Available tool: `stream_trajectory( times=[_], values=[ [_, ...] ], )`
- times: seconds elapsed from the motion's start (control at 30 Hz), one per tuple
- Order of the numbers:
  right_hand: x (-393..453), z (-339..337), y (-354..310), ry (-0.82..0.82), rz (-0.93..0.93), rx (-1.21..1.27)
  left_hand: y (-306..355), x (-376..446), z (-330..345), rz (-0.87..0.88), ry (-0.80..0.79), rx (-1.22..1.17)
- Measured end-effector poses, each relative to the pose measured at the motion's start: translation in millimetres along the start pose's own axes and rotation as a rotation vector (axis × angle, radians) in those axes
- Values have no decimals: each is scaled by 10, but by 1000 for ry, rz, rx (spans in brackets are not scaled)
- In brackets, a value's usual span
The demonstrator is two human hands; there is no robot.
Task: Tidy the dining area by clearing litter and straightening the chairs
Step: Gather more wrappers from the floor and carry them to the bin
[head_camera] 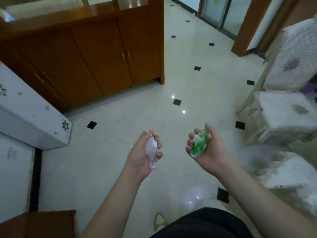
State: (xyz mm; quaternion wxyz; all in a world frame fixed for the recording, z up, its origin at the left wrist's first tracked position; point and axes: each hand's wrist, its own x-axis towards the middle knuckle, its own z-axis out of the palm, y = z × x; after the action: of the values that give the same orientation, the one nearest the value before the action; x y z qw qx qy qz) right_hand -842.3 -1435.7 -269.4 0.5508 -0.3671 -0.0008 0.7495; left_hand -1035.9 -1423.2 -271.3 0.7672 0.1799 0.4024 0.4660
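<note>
1. Left hand [143, 156]: the fingers are curled around a crumpled white wrapper [151, 152]. The wrapper lies along the palm, its long axis running roughly from the fingertips toward the wrist, with one end poking out below the little finger.
2. Right hand [208, 149]: the fingers and thumb are curled around a crumpled green wrapper [199, 143]. The wrapper sits between the fingertips and the base of the thumb, and most of its printed face is exposed upward.
3. Position of the litter: both pieces are held in the air above the tiled floor [137, 107], in front of the body, well apart from each other. Neither touches any surface.
4. Governing relation: each wrapper is already inside its own hand, so the coming move does not turn on reaching for litter. It turns on where a bin lies from the hands, and no bin is visible in this view.
5. Surroundings: a wooden cabinet [96, 62] stands ahead to the left. A white table [25, 107] edge lies to the left. Covered chairs [281, 115] stand in a row to the right, nearer the right hand.
6. Judgement: litter collection appears to be under way, with disposal not yet done. Straightening the chairs probably requires freeing at least the right hand first.
7. Risk: the white wrapper's protruding end could slip if the grip loosens.
</note>
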Motion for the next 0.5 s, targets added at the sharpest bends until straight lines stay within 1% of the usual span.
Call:
stream_trajectory(
  times=[0.13,0.27,0.4,0.5],
  values=[
    [361,-27,-481,72,-87,39,131,717,419,-33,-97,88],
    [809,-185,-1090,98,-163,113,46,1444,913,-80,-183,199],
    [1213,-385,-1760,127,-210,185,-28,2150,1430,-120,-207,295],
    [1422,-463,-2242,152,-218,227,47,2641,1834,-109,-201,330]
  ],
)
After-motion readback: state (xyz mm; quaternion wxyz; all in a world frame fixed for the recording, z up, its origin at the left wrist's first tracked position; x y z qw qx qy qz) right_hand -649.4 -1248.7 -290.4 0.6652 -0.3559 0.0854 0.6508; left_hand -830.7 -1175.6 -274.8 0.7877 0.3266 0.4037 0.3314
